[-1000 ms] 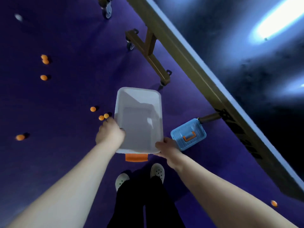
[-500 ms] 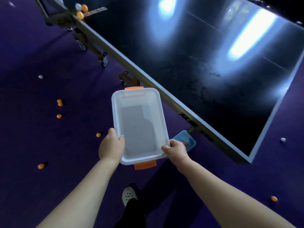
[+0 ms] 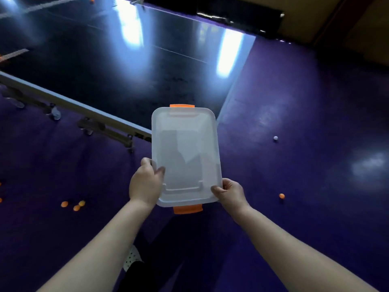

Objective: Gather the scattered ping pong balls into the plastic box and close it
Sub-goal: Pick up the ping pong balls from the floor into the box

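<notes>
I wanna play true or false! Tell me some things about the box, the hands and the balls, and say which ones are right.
1. Both hands hold the plastic box. True: the left hand grips its left edge and the right hand its near right corner.
2. The box is full of balls. False: no balls show inside it.
3. The box has green clips. False: the clips at its two ends are orange.
4. Orange balls lie on the purple floor to the left. True.
5. A white ball lies on the floor to the right. True.
6. The box rests on the ping pong table. False: it is held up in the air.
</notes>
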Action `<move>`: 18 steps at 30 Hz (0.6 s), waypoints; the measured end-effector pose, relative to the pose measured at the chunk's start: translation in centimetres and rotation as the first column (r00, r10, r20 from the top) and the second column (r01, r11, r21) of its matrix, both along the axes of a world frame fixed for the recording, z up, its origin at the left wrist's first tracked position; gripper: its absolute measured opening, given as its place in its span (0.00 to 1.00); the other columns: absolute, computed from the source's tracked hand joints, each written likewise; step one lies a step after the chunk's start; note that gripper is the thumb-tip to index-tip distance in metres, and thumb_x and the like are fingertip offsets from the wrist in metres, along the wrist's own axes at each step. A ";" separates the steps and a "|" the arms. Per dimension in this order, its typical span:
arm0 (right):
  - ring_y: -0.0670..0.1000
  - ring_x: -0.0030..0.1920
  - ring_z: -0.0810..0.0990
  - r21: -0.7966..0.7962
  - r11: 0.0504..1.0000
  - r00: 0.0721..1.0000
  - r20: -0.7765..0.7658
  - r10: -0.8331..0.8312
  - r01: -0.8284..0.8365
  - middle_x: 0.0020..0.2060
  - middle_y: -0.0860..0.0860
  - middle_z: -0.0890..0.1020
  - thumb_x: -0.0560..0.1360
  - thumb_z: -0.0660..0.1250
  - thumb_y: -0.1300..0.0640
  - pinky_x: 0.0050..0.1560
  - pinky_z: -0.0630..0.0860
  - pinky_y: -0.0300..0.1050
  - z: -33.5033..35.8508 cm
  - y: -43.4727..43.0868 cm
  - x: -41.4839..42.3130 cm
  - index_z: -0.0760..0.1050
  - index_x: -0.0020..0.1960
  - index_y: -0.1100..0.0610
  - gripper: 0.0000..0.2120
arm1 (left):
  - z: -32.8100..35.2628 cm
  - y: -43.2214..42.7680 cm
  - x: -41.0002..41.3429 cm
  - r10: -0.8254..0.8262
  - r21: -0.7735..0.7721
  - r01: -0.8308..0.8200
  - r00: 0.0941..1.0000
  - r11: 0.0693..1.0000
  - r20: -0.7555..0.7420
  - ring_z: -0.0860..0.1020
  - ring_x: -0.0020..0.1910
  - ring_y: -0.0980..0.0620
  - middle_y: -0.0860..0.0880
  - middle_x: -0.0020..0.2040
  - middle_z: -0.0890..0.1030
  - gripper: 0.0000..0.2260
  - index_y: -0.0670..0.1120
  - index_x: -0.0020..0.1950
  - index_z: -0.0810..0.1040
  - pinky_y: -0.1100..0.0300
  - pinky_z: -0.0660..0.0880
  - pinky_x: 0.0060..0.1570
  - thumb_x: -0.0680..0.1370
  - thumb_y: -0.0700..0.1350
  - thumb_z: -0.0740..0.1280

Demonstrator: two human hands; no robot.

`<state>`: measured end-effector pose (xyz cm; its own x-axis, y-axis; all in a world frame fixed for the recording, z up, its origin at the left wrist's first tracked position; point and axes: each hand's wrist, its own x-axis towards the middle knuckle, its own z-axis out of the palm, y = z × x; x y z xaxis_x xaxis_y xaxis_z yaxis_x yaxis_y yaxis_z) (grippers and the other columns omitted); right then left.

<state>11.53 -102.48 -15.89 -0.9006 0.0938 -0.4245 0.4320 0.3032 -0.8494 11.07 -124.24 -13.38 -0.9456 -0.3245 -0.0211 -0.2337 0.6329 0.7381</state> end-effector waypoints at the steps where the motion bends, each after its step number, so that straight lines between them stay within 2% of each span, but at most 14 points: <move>1: 0.50 0.42 0.81 0.020 0.999 1.000 -0.008 -0.029 0.029 0.40 0.51 0.84 0.71 0.66 0.63 0.44 0.78 0.46 0.5 2.7 0.7 0.80 0.42 0.57 0.05 | 0.4 2.5 0.1 -0.048 0.000 0.048 0.999 0.999 0.003 0.73 0.37 0.46 0.47 0.39 0.74 0.10 0.42 0.47 0.66 0.56 0.66 0.34 0.77 0.47 0.65; 3: 0.48 0.38 0.78 0.060 0.995 0.996 -0.029 -0.082 0.084 0.37 0.49 0.82 0.70 0.67 0.62 0.38 0.74 0.43 1.7 7.5 2.0 0.79 0.41 0.59 0.03 | 1.2 7.0 0.0 -0.120 0.000 0.120 0.993 0.993 0.016 0.72 0.39 0.46 0.47 0.40 0.73 0.11 0.42 0.47 0.66 0.56 0.65 0.36 0.76 0.45 0.67; 9: 0.49 0.37 0.77 0.126 0.973 0.981 -0.014 -0.191 0.192 0.37 0.51 0.82 0.70 0.68 0.58 0.38 0.73 0.45 2.8 17.4 4.0 0.78 0.42 0.60 0.05 | 2.0 17.4 -1.7 -0.264 0.026 0.263 0.962 0.964 0.065 0.76 0.46 0.43 0.45 0.45 0.77 0.12 0.40 0.54 0.70 0.57 0.66 0.40 0.74 0.44 0.67; 13: 0.48 0.34 0.71 0.172 0.955 0.968 0.017 -0.250 0.243 0.33 0.51 0.75 0.72 0.66 0.58 0.35 0.69 0.46 1.8 21.4 2.9 0.73 0.38 0.60 0.06 | 0.8 22.0 -4.7 -0.324 0.049 0.320 0.942 0.946 0.086 0.77 0.46 0.44 0.44 0.48 0.81 0.12 0.41 0.53 0.71 0.57 0.69 0.40 0.74 0.45 0.68; 16: 0.50 0.35 0.74 0.197 0.940 0.956 0.028 -0.291 0.280 0.35 0.53 0.76 0.73 0.65 0.58 0.38 0.77 0.50 0.8 24.2 0.1 0.71 0.37 0.59 0.08 | -0.7 25.4 -8.5 -0.341 0.065 0.336 0.933 0.940 0.116 0.78 0.45 0.44 0.44 0.47 0.81 0.11 0.41 0.51 0.72 0.55 0.72 0.41 0.73 0.46 0.68; 18: 0.52 0.38 0.78 0.189 0.934 0.947 0.055 -0.318 0.303 0.38 0.55 0.78 0.74 0.66 0.57 0.44 0.81 0.54 0.0 26.1 -2.3 0.73 0.39 0.63 0.10 | -1.6 27.7 -11.6 -0.342 0.077 0.334 0.930 0.939 0.137 0.77 0.43 0.45 0.44 0.46 0.81 0.10 0.42 0.49 0.73 0.55 0.72 0.41 0.74 0.47 0.67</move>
